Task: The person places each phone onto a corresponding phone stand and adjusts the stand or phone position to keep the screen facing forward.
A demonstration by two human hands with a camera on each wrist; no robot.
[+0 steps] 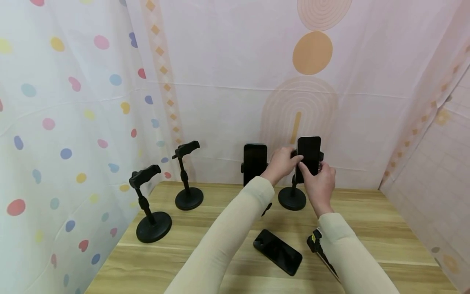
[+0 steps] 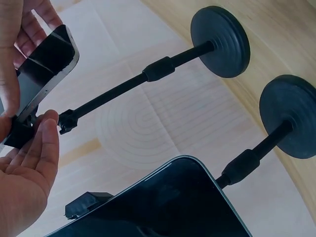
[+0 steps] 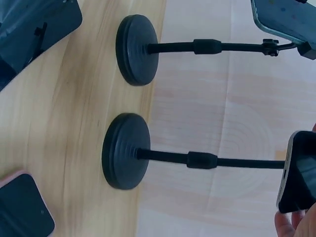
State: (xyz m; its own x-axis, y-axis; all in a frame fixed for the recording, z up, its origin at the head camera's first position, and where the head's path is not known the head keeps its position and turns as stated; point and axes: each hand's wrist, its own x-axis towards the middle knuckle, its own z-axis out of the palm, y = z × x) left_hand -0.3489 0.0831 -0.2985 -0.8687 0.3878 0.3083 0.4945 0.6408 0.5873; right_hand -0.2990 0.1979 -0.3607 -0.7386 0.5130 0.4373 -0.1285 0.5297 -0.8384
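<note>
A black-screened smartphone sits upright in the holder of a black stand with a round base. My left hand grips the holder's clamp at the phone's left edge, thumb near the screen. On the other side, my right hand holds the phone's lower part, its thumb across the front and fingers behind. In the left wrist view, the stand's pole runs from the clamp to the base. Just left of my hands, a second smartphone stands in another holder, its base hidden behind my left sleeve.
Two stands with bare holders, a nearer one and a farther one, are on the table's left. A smartphone lies flat in front. A dark device is partly under my right sleeve. Patterned curtains hang behind the wooden table.
</note>
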